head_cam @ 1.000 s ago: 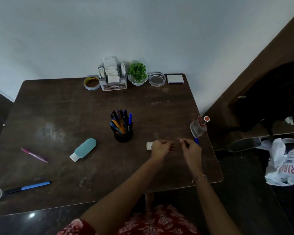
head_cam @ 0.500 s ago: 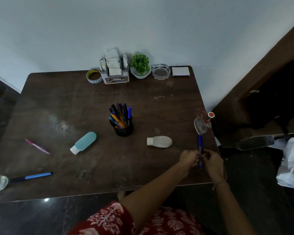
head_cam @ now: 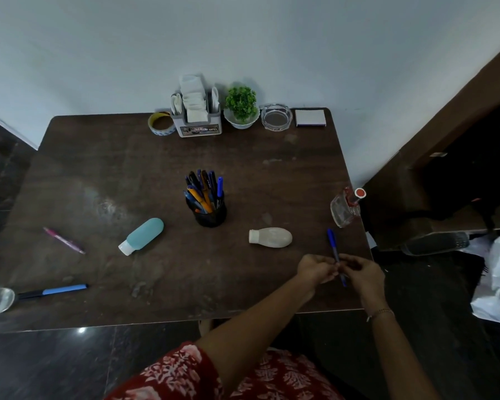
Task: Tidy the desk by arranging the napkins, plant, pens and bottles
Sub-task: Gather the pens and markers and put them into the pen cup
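The person is holding a slim blue pen (head_cam: 333, 244) over the near right corner of the dark wooden desk (head_cam: 127, 174). The left hand (head_cam: 315, 268) and the right hand (head_cam: 365, 272) are both pinching its middle with curled fingers. The blue pen is pointing away from the body, and its lower tip is poking out beneath the hands. Whether it is being capped or merely passed across cannot be told.

The grip is sitting close to the desk's edge, so a slip would likely be sending the blue pen onto the dark floor. A clear glass bottle with a red cap (head_cam: 345, 207) is perching at the right edge, near the pen's far tip, and a careless swing of the right hand could be knocking it off. The probable goal, a black mesh pen cup (head_cam: 211, 217), is already bristling with pens, and forcing in another might be tipping it. A cream plastic bottle (head_cam: 270, 237) is lying on its side between the hands and the cup. Being rounded, it could be rolling away if brushed.
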